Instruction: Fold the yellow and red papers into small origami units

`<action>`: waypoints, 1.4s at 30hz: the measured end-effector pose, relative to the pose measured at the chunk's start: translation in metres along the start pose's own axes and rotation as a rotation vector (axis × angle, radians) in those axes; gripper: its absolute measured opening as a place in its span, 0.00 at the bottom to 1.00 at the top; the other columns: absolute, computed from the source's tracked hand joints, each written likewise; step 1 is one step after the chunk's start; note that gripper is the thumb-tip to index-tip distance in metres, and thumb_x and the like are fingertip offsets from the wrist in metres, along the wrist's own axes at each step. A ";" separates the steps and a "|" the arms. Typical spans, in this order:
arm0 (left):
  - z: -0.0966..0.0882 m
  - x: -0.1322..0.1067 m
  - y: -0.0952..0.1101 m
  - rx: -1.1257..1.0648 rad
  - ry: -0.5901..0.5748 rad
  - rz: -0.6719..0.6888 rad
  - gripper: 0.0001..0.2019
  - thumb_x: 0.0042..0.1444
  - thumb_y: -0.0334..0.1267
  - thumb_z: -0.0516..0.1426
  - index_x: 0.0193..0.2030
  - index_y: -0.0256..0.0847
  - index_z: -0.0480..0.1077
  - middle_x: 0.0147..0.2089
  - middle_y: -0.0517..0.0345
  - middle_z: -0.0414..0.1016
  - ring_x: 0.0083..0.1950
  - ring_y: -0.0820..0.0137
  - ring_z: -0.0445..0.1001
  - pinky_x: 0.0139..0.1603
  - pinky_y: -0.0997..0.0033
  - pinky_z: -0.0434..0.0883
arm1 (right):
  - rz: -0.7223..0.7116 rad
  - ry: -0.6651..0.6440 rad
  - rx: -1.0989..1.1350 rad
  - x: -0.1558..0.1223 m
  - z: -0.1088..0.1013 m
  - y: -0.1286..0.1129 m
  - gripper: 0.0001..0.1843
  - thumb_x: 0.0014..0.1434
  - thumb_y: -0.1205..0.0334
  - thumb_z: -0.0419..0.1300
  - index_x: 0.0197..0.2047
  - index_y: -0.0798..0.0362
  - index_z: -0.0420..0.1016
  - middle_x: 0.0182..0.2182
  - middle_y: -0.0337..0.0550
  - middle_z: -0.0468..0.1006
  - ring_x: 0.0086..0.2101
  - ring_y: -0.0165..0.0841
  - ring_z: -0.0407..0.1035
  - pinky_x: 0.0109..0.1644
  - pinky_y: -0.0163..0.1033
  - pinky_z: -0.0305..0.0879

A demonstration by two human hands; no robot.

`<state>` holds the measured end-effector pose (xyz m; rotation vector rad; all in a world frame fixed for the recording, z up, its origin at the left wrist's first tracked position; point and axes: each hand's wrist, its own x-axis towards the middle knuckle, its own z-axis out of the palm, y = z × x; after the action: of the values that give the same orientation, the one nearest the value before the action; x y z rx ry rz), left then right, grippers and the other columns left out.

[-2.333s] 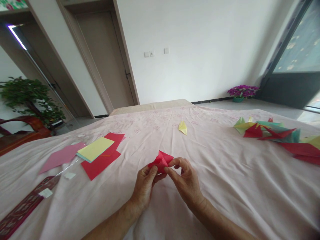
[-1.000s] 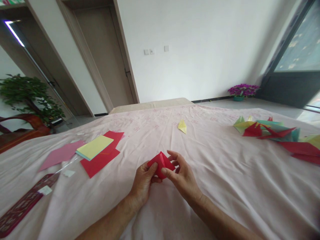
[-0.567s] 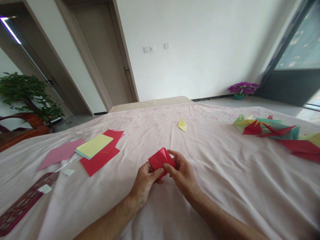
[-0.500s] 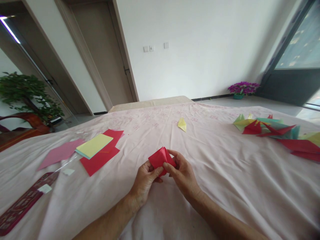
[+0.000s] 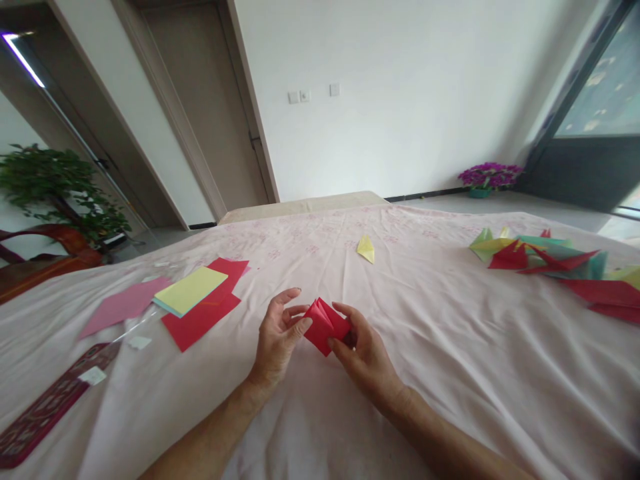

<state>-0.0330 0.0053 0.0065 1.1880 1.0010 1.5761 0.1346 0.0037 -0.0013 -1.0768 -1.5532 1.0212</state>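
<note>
A folded red paper piece [image 5: 324,325] is held just above the pink bedsheet [image 5: 450,347], in the lower middle of the view. My right hand [image 5: 363,353] pinches its right side between thumb and fingers. My left hand [image 5: 277,333] is at its left corner, the thumb touching the paper and the other fingers lifted and spread apart.
Flat sheets lie at the left: a yellow stack [image 5: 191,291] on red paper [image 5: 203,319], and a pink sheet [image 5: 123,307]. A small yellow folded piece [image 5: 366,248] sits further back. Several folded pieces in red, green and yellow [image 5: 543,259] are piled at the right. A dark red strip [image 5: 45,403] lies lower left.
My left hand has loosened its pinch on the red paper and its fingers have spread upward. The right hand keeps hold, and the paper has turned slightly and dropped lower.
</note>
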 end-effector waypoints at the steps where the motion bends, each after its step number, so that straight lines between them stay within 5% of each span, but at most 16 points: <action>1: -0.003 0.003 0.003 0.034 -0.046 0.038 0.23 0.51 0.36 0.65 0.54 0.46 0.66 0.58 0.52 0.66 0.48 0.68 0.73 0.46 0.70 0.72 | -0.022 0.003 -0.043 0.000 0.000 0.001 0.29 0.51 0.69 0.57 0.57 0.53 0.63 0.33 0.39 0.76 0.30 0.32 0.69 0.34 0.37 0.67; 6: -0.012 0.007 0.012 0.286 -0.244 0.211 0.09 0.52 0.37 0.64 0.41 0.41 0.73 0.57 0.50 0.65 0.48 0.66 0.72 0.45 0.70 0.73 | -0.097 -0.007 -0.221 -0.001 0.001 0.008 0.31 0.51 0.71 0.56 0.59 0.49 0.62 0.33 0.38 0.76 0.30 0.31 0.69 0.36 0.37 0.66; 10: -0.012 0.008 0.017 0.400 -0.311 0.257 0.08 0.53 0.36 0.63 0.40 0.40 0.74 0.48 0.50 0.71 0.50 0.64 0.72 0.48 0.69 0.71 | -0.122 0.000 -0.273 -0.001 0.001 0.010 0.30 0.52 0.71 0.56 0.59 0.50 0.62 0.34 0.40 0.76 0.31 0.32 0.70 0.37 0.38 0.67; 17: -0.012 0.011 0.025 0.399 -0.313 0.167 0.07 0.52 0.39 0.63 0.36 0.39 0.75 0.42 0.50 0.75 0.43 0.65 0.74 0.44 0.69 0.71 | -0.210 0.014 -0.376 -0.001 -0.002 0.008 0.28 0.53 0.71 0.54 0.58 0.50 0.63 0.36 0.43 0.77 0.32 0.34 0.70 0.39 0.40 0.68; 23: -0.011 0.012 0.030 0.542 -0.308 0.256 0.03 0.52 0.36 0.63 0.31 0.41 0.75 0.39 0.52 0.76 0.42 0.65 0.74 0.46 0.68 0.69 | -0.267 0.033 -0.455 0.000 -0.005 0.011 0.27 0.55 0.70 0.54 0.59 0.51 0.64 0.37 0.44 0.77 0.33 0.34 0.71 0.40 0.41 0.69; 42: -0.011 0.014 0.037 0.617 -0.315 0.205 0.04 0.50 0.39 0.64 0.28 0.44 0.76 0.41 0.52 0.78 0.44 0.62 0.75 0.51 0.65 0.68 | -0.219 0.018 -0.444 0.002 -0.008 0.014 0.28 0.54 0.71 0.55 0.58 0.49 0.64 0.31 0.39 0.75 0.31 0.34 0.70 0.38 0.40 0.66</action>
<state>-0.0523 0.0074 0.0428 1.9455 1.2205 1.1959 0.1439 0.0103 -0.0124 -1.1720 -1.8873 0.5264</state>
